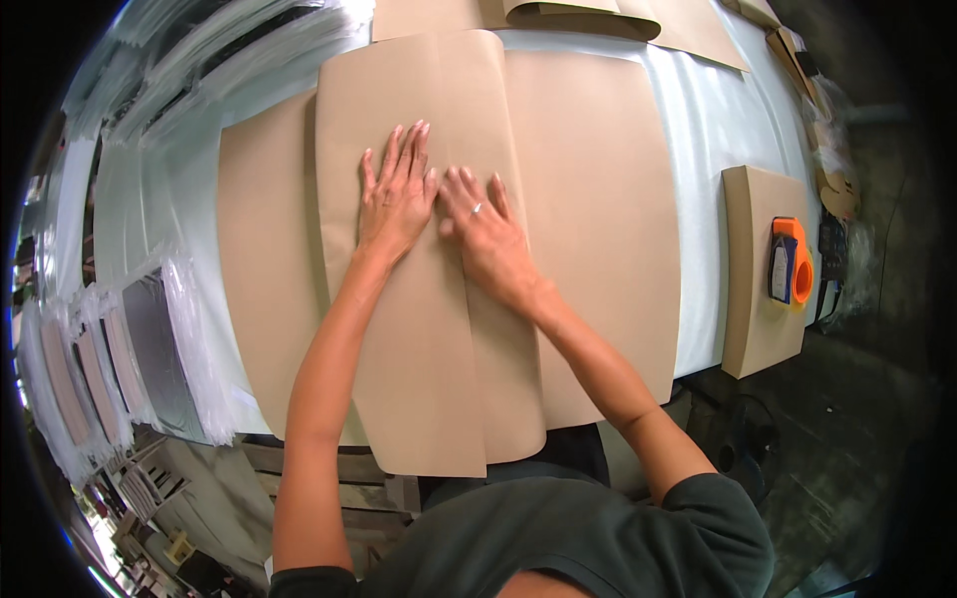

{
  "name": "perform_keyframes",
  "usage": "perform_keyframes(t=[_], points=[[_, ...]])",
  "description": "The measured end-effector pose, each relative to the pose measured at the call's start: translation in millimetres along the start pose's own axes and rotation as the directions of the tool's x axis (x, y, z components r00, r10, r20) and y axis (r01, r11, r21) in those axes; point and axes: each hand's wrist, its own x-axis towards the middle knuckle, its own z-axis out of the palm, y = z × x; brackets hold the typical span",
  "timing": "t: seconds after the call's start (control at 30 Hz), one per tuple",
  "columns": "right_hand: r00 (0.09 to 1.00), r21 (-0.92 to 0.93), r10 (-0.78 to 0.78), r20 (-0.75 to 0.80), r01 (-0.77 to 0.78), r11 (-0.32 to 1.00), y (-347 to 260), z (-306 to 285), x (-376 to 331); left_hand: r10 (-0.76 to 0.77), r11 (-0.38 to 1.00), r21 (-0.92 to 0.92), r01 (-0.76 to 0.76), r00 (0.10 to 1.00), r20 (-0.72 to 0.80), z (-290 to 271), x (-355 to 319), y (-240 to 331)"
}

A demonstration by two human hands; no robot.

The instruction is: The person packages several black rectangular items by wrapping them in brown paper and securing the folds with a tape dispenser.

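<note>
A sheet of brown kraft paper (419,399) lies in front of me, its two sides folded inward so that their edges overlap along a lengthwise seam. Flat brown sheets (608,199) spread out beneath it, showing on both sides. My left hand (395,207) rests palm down on the folded paper, fingers stretched and pointing away from me. Beside it, my right hand (488,239), with a ring on one finger, lies over the seam. Its fingers are extended, the nearest one to the left hand slightly blurred. Neither hand grips anything.
A pale plastic sheet (698,199) covers the table. On the right, an orange and blue tape dispenser (790,261) sits on a brown paper-wrapped block (753,329). Plastic-wrapped stacks (164,339) line the left side. More brown paper (588,25) lies rolled over at the far edge.
</note>
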Motion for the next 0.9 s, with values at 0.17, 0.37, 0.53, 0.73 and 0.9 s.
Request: perform_keyframes(t=[0.17,0.37,0.53,0.73,0.9], points=[[0.998,-0.161,0.04,-0.054,-0.048,0.986,-10,-3,-7,-0.005,0.895,-0.443,-0.059,0.99,-0.142,-5,2,-18],[0.998,-0.045,-0.034,0.061,0.037,0.998,10,-28,-2,-0.402,0.686,-0.698,0.206,0.907,-0.128,-3,-45,-99],[0.937,0.566,0.34,-0.075,-0.241,0.788,59,-22,-21,-0.322,0.179,-0.954,0.241,0.93,0.175,-10,-39,-88],[0.794,0.697,0.603,0.082,-0.478,0.535,26,-20,-9,-0.315,0.247,-0.942,0.228,0.938,0.145,-17,-41,-82],[0.822,0.602,0.567,0.059,-0.482,0.636,24,-18,1,-0.308,0.265,-0.933,0.243,0.938,0.157,-11,-42,-85]])
